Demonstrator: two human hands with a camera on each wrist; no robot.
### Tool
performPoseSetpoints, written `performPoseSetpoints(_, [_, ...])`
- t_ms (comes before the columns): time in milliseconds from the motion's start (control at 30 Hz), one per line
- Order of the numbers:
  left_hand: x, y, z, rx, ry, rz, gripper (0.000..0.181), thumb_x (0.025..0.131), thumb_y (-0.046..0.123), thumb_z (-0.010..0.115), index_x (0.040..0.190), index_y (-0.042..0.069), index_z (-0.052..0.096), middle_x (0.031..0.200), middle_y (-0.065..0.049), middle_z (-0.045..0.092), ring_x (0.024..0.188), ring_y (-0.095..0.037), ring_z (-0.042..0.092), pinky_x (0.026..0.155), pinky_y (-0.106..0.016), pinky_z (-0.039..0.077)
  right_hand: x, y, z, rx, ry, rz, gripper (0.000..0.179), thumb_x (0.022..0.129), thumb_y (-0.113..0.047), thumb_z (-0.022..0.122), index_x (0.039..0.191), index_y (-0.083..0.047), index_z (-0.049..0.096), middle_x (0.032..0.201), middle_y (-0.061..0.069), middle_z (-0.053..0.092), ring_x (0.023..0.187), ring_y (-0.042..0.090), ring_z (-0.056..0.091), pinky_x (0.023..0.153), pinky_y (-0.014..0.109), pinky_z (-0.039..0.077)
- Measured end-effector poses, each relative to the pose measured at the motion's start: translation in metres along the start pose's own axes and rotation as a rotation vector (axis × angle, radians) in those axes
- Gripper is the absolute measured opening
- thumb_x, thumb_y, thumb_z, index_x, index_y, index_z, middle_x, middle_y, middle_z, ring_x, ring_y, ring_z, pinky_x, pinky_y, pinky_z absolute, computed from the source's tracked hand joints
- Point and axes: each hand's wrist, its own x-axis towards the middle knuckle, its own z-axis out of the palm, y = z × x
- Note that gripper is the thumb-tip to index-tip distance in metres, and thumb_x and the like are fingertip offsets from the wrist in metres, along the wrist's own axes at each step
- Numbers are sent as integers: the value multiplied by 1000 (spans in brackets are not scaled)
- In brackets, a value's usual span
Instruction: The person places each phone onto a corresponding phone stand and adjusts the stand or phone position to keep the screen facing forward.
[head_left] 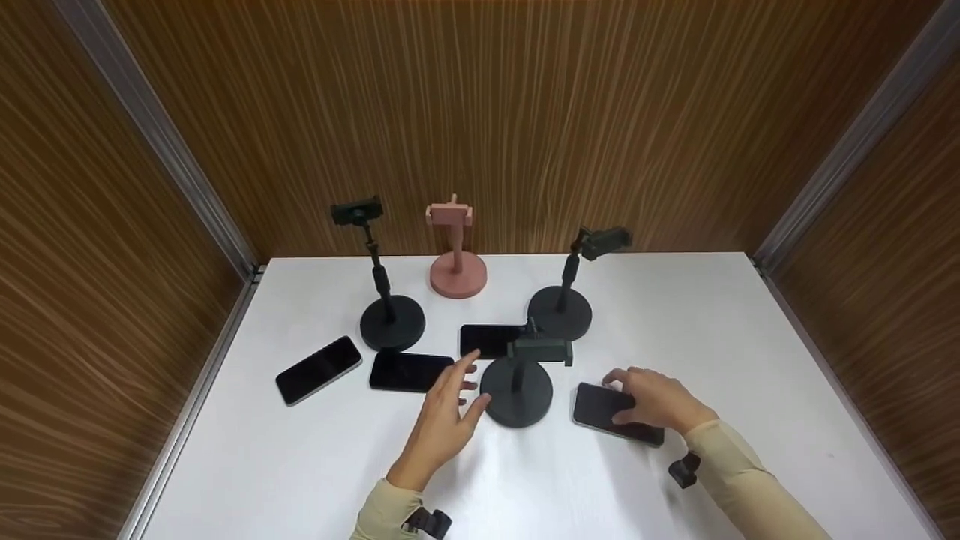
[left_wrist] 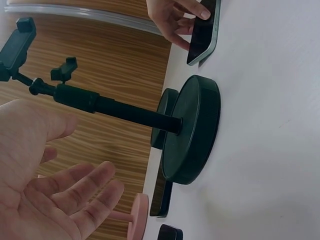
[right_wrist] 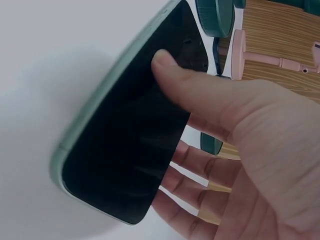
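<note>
My right hand pinches a smartphone with a black screen and pale green edge. Its thumb lies on the screen while the other fingers reach the far long edge and underside. In the left wrist view that phone tilts up from the white table, a shadow beneath it. My left hand holds nothing; its fingers are spread just left of the nearest dark phone stand. This stand has a round base, a short post and a clamp on top, and stands upright between both hands.
Further phones lie flat: one at the left, one beyond my left hand, one behind the near stand. Behind them stand a black stand, a pink stand and another dark stand. Wood-grain panels enclose the table.
</note>
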Motion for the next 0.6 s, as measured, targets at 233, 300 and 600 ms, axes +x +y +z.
performPoseSetpoints(233, [0,5,-2,-15,-8,5,62,104,11,70,161,10,45,139,-16,63,116,-34,73,91,-52,64,-5,-3,-5,48,-49,23,57,84,-16,92,136,-7,68,90,2,74,77,14,62,73,42,56])
performPoseSetpoints(300, [1,6,-2,-19,-9,6,62,105,11,70,161,9,45,139,-16,63,116,-34,73,91,-52,64,-6,-3,-5,72,-70,44,59,84,-16,91,138,-7,67,91,3,75,76,14,64,73,41,56])
performPoseSetpoints(600, [2,9,-4,-11,-2,9,61,105,13,70,161,9,45,138,-15,63,115,-34,74,90,-48,65,-12,-7,-7,209,-160,46,62,86,-10,88,141,2,63,90,7,73,78,18,69,79,42,59])
